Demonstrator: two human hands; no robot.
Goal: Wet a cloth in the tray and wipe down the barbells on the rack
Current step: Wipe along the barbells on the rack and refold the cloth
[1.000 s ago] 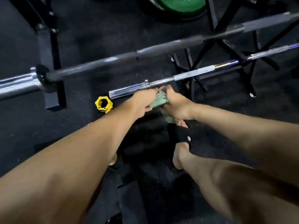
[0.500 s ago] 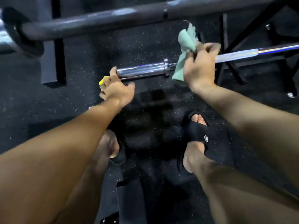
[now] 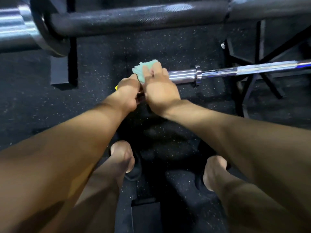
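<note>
Head view: I see my right hand (image 3: 159, 91) gripping a green cloth (image 3: 144, 69) around the chrome barbell's (image 3: 218, 74) left end, my left hand (image 3: 127, 93) curled just beside it, its hold unclear.

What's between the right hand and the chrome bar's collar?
Only bare chrome sleeve, in the head view. The right hand holds the cloth over the sleeve's end; the collar lies farther along.
</note>
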